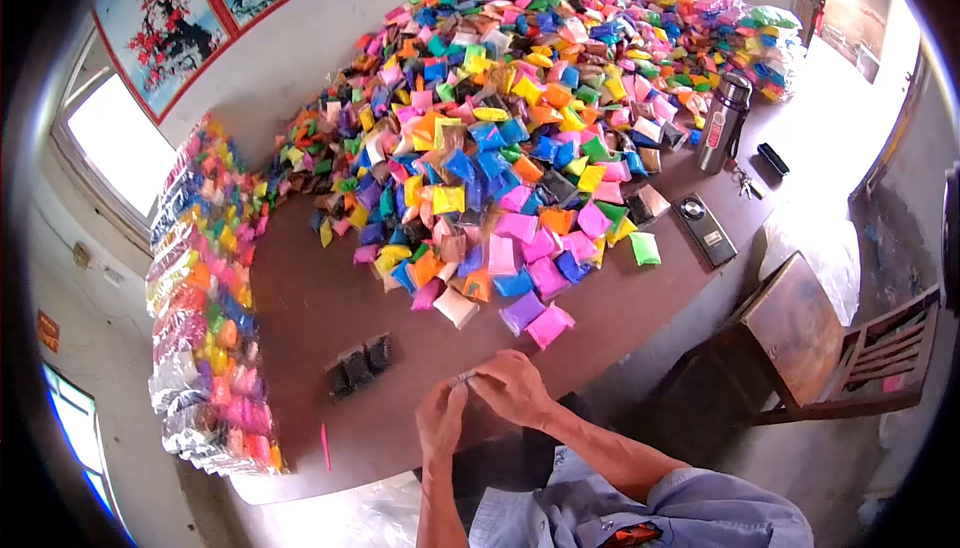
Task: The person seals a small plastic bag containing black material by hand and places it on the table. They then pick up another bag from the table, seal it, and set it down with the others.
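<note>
My left hand and my right hand meet at the near edge of the brown table. Their fingertips pinch together on a small pale item, too small to name. Just beyond them lie a pink packet and a purple packet, at the front of a large heap of colourful packets. Left of my hands sit several black packets side by side. A thin pink stick-like object rests near the table's front left.
Bagged packets are stacked along the left edge. At the right are a steel thermos, keys, a black case and a dark box-like device. A wooden chair stands right of the table.
</note>
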A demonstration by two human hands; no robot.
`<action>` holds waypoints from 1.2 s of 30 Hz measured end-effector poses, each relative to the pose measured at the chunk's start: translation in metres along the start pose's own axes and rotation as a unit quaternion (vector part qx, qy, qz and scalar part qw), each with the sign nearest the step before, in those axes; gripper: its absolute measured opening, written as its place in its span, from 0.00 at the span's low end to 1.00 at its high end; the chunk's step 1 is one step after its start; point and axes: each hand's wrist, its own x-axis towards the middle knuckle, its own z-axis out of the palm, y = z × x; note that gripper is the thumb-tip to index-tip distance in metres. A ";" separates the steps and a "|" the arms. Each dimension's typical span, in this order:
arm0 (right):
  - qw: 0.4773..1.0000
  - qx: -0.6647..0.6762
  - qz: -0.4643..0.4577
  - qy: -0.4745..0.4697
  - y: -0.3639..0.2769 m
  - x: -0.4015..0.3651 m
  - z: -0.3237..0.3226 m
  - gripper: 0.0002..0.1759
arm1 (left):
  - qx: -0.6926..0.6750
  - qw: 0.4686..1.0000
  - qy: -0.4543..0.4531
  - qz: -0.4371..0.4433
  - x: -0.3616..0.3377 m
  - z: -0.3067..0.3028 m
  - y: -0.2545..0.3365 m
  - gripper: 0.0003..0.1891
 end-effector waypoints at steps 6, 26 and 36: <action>1.000 -0.027 -0.004 0.003 -0.014 0.006 -0.004 0.09 | 0.059 0.998 0.002 -0.007 0.007 -0.005 -0.012 0.15; 0.997 -0.067 -0.033 0.022 -0.015 0.007 0.000 0.08 | 0.069 0.997 -0.003 0.017 0.003 -0.008 -0.008 0.12; 0.999 -0.042 0.030 0.004 -0.017 0.009 -0.002 0.13 | 0.048 0.996 0.008 0.080 -0.002 -0.003 -0.002 0.13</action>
